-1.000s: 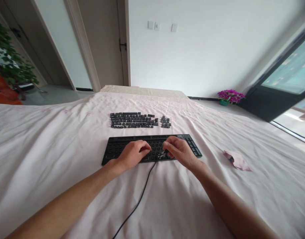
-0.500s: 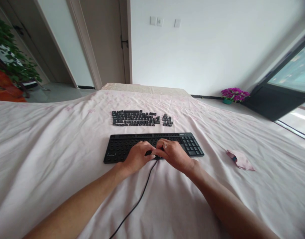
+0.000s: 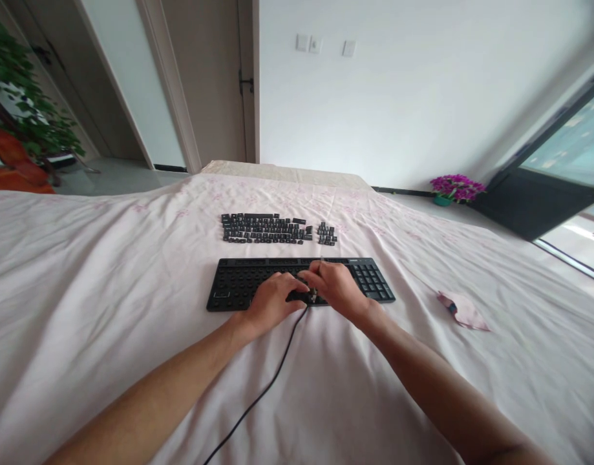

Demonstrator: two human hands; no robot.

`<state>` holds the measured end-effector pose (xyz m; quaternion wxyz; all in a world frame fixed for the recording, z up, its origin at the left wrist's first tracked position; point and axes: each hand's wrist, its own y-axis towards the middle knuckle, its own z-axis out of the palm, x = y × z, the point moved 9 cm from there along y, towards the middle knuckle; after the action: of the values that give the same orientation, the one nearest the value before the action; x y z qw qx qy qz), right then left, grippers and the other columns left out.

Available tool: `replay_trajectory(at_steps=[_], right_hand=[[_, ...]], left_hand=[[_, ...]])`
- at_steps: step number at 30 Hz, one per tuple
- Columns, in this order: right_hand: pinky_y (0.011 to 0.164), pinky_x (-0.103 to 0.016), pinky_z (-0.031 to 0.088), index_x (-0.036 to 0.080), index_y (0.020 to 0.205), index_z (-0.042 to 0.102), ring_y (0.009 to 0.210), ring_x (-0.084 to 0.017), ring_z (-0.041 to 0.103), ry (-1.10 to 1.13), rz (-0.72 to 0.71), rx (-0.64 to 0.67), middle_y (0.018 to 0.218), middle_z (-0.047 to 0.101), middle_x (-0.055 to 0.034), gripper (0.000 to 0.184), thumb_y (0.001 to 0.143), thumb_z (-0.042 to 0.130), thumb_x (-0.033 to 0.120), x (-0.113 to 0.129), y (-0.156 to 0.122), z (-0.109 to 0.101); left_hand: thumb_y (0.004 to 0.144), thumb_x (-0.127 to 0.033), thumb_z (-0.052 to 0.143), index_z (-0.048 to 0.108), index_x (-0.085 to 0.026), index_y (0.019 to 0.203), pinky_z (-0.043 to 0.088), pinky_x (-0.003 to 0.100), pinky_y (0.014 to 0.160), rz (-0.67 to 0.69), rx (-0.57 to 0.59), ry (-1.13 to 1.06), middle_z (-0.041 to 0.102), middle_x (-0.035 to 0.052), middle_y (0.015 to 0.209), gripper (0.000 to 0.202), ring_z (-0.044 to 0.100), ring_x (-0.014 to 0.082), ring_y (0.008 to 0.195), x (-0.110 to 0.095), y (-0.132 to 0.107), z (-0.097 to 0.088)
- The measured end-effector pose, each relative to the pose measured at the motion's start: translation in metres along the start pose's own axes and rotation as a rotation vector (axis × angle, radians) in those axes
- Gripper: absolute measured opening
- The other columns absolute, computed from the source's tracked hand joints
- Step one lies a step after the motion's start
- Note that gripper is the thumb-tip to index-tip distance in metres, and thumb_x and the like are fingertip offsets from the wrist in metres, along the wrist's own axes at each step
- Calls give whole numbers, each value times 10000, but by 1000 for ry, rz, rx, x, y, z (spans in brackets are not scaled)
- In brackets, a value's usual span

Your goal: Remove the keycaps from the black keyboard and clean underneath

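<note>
A black keyboard (image 3: 238,281) with most keycaps removed lies on the pale pink bedsheet (image 3: 107,271). Only its number pad still carries keys. My left hand (image 3: 270,301) rests on the keyboard's middle with fingers curled, pressing down near the front edge. My right hand (image 3: 336,288) is closed round a thin metal tool whose tip touches a keycap at the keyboard's lower middle. Rows of removed black keycaps (image 3: 265,228) lie on the sheet just behind the keyboard, with a smaller group (image 3: 327,234) to their right.
The keyboard's black cable (image 3: 267,391) runs toward me across the sheet. A small pink pouch (image 3: 460,310) lies to the right. A green plant (image 3: 20,110) stands far left, purple flowers (image 3: 454,187) by the window, a door behind the bed.
My right hand has shifted left along the keyboard until it meets my left hand; both now work at the same spot. The view has drifted slightly.
</note>
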<state>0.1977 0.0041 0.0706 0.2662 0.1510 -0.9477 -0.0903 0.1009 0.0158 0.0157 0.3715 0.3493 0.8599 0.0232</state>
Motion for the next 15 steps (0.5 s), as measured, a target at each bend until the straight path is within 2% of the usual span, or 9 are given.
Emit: replay_trajectory(at_steps=[2,6,10,12,15], right_hand=[[580,-233,354,191,685,578,587,-119,535,18,5,-47,641,599,-4,363,940,494,435,-4,-9,-3],[605,-239,364,193,686,555,618,-124,545,-50,-120,-66,719,613,-26,385,945,477,466,9,-26,4],[616,-235,375,197,674,551,628,-130,562,37,-41,-106,692,613,-14,401,943,470,483,-1,-23,2],[619,-233,385,198,693,574,636,-134,575,109,-6,-87,680,625,-6,401,940,464,494,-9,-18,4],[609,-240,387,196,685,579,622,-140,577,161,-26,-55,648,626,-5,430,939,438,514,-15,-13,10]], left_hand=[[753,-274,723,696,-248,961,428,312,810,4,-1,23,690,8,933,211,589,200,903,-1,0,0],[802,-362,682,698,-235,895,423,311,774,39,-7,53,681,12,895,159,583,195,870,-4,0,-1],[774,-318,712,700,-250,944,427,304,769,23,2,67,677,6,897,183,585,194,875,-3,0,-2],[748,-292,734,704,-264,976,430,304,769,11,11,86,677,3,896,232,588,196,871,-3,1,-2],[718,-328,759,722,-264,906,427,301,731,-11,6,140,668,6,853,202,585,200,834,-7,4,-1]])
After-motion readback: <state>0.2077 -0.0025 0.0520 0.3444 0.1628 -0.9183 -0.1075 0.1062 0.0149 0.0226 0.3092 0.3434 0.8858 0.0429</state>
